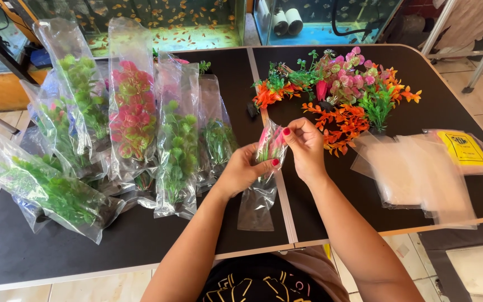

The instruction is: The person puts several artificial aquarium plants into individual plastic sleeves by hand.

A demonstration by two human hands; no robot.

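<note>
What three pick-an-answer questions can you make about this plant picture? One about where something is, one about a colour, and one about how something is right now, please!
1. Where does the pile of loose plastic plants lie?
A. On the far right part of the table
B. On the floor
C. Inside the fish tank

2. What colour is the plant in the clear bag between the hands?
A. Blue
B. Pink and green
C. Black

3. How is that bag being held?
A. It lies flat, untouched
B. One hand only
C. Both hands hold its upper end

Answers: 1 A, the loose plants sit on the black table beyond the right hand. 2 B, pink and green leaves show through the plastic. 3 C, the left hand and right hand both pinch it near the top.
</note>
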